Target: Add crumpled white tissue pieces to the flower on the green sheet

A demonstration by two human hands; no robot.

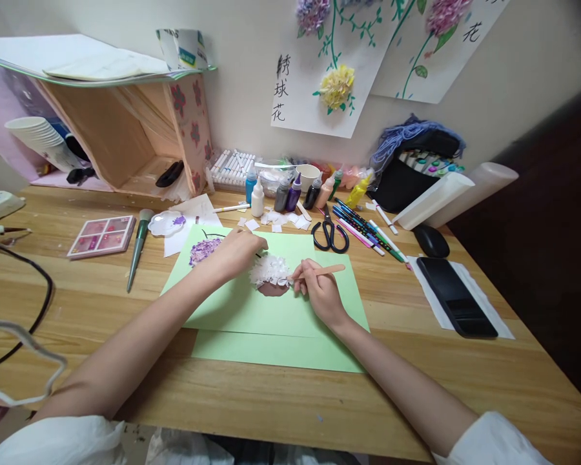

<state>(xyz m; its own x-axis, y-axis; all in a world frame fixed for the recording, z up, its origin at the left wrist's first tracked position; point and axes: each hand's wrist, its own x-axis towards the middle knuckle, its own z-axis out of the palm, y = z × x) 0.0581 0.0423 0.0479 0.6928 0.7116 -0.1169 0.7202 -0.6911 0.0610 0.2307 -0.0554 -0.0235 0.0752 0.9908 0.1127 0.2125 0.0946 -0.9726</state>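
Note:
On two overlapping sheets of green paper (300, 326) is a round flower of small white paper pieces (270, 268), its lower part a bare brownish patch (272, 289). My right hand (318, 290), at the flower's right edge, pinches a flat wooden craft stick (326, 270); the stick's left end is at the white pieces. My left hand (242, 253) is closed, fingers bent downward, just up and left of the white flower; whatever its fingertips hold is hidden. Partly behind that hand shows a purple flower of small pieces (203, 250) with a dark drawn line above it.
Black-handled scissors (330, 234) and white paper squares (297, 221) lie behind the green paper. Paint bottles (294, 194) stand at the back. Pens (368, 229), a mouse (431, 241) and a phone (458, 297) are right; a brush (139, 248) and palette (167, 223) left.

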